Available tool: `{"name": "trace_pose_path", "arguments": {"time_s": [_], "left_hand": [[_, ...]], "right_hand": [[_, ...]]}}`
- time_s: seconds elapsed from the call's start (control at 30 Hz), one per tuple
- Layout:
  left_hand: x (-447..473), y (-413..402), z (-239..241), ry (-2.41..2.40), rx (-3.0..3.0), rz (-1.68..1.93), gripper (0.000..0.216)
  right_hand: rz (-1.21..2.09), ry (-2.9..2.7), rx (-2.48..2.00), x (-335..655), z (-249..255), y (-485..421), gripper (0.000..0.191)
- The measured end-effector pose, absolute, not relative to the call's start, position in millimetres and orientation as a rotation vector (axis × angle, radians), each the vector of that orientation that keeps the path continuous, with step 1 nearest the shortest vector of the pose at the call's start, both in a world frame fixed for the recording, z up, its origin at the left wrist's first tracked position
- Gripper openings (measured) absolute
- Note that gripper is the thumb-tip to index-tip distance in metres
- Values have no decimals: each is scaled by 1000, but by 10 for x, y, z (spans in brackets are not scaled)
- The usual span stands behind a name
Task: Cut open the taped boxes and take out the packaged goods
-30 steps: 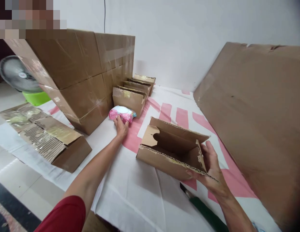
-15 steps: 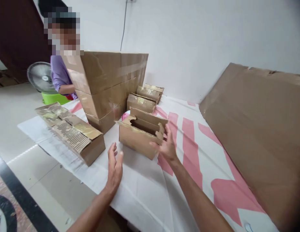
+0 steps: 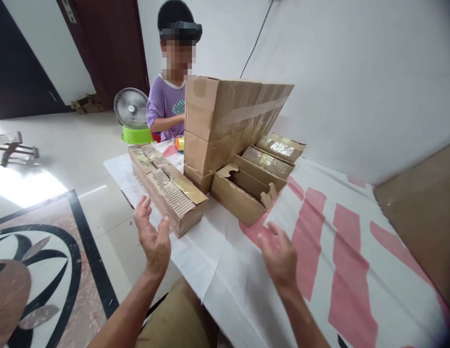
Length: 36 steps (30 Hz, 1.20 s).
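My left hand point(image 3: 152, 237) is raised with fingers spread, beside the near end of a long, low cardboard box point(image 3: 169, 186) with a corrugated, taped top. Nothing is in it. My right hand point(image 3: 279, 253) hovers over the cloth, thumb and fingers apart and holding nothing. In front of it stands a cardboard box point(image 3: 239, 200) with an open top and cut inner flaps, apart from the fingers. That box sits close against the tall stack of taped cartons point(image 3: 239, 108). Behind it are taped cardboard boxes point(image 3: 268, 162).
A white and pink cloth point(image 3: 319, 241) covers the table. Across the stack, a person in a purple shirt point(image 3: 165, 104) has one arm partly hidden by the cartons. A fan point(image 3: 132, 108) stands on a green stool point(image 3: 136, 135). A large cardboard sheet point(image 3: 421, 208) leans at right.
My right hand has let go of the open-topped box and drawn back. The box now sits nearer the stack and the taped boxes. The view has swung left.
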<state>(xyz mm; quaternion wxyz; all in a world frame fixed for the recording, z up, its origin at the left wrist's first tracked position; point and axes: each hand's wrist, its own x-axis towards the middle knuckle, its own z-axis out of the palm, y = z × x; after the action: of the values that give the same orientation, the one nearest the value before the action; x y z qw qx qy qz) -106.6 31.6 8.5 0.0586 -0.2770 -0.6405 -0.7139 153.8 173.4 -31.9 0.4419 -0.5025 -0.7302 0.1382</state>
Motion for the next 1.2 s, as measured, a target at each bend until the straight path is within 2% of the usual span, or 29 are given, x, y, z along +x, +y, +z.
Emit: {"name": "trace_pose_path", "arguments": {"time_s": [0.03,0.07,0.1,0.17,0.2,0.27,0.37,0.5,0.7,0.8,0.9,1.03,1.07,1.2], "left_hand": [[-1167,379,34,-1999,-776,-2237,57],[-1235,436,-26,-2059,-723,-2319,59],[-1273,480,-84,-2116,-676,-2404,59],[-1301,522,-171,-2160,-584,-2559,58],[-1310,518,-191,-2145,-539,-2618,58],[-1362,470,-191,-2077,-452,-2676,57],[-1525,348,-129,-1981,-348,-2643,57],[-1665,205,-28,-1906,-377,-2607,52],[-1390,113,130,-1887,-546,-2644,50],[-1049,66,193,-1965,-746,-2693,41],[-617,-12,267,-2050,-1390,-2460,32],[-132,-64,390,-1747,-2215,-1840,25],[-56,-58,410,-1667,-2314,-1724,23],[70,0,404,-1571,-2407,-1469,18]], "right_hand": [[363,-1879,-1158,1396,-310,1530,45],[385,-1961,-1057,1199,-286,1360,48],[405,-2054,-965,962,-246,1237,61],[452,-2201,-847,445,-121,1141,100],[475,-2230,-837,202,-42,1155,111],[527,-2284,-874,-183,128,1238,119],[553,-2374,-1000,-429,336,1314,111],[499,-2463,-1057,-127,474,1197,99],[642,-2603,-884,1427,631,845,104],[691,-2607,-1003,2321,665,518,103],[670,-2556,-1204,2925,628,186,104],[614,-2407,-1324,3314,548,-103,112],[584,-2334,-1349,3396,514,-140,106],[298,-2072,-1629,3795,189,-185,55]]}}
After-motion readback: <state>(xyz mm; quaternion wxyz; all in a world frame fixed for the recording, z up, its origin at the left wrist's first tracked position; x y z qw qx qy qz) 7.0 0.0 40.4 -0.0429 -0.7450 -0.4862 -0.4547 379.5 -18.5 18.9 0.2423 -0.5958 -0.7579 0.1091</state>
